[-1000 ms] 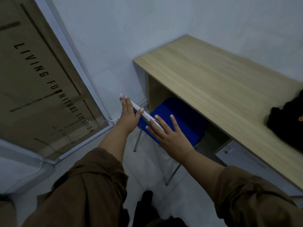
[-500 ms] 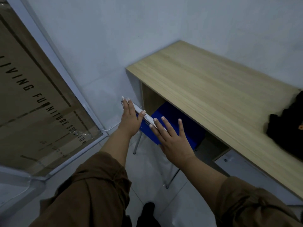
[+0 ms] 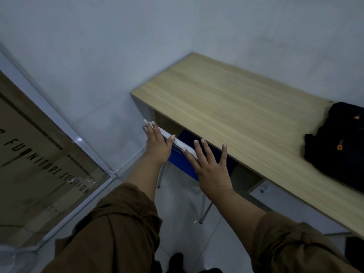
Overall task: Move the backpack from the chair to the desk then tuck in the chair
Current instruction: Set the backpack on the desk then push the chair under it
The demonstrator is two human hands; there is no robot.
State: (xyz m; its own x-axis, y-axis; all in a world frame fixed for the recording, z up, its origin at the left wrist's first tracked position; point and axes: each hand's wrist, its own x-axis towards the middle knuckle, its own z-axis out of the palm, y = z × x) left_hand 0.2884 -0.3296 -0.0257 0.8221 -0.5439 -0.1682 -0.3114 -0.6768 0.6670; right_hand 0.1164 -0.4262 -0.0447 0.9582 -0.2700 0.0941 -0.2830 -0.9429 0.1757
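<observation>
A large cardboard furniture carton [image 3: 39, 164] was seen leaning at the left. The left hand [image 3: 157, 146], fingers extended and close together, was laid flat against the pale top rail of the blue plastic chair [image 3: 183, 160]; the right hand [image 3: 211, 168], fingers splayed wide, was pressed beside it, apparently so the chair could be pushed under the long light-wood desk [image 3: 236, 107]. The black fabric backpack [image 3: 338, 142] was already set on the desk's right end.

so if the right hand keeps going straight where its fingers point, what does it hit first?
Likely the front edge of the desk: the right hand lies flat on the chair back, fingertips nearly under that edge. Depth unclear.
</observation>
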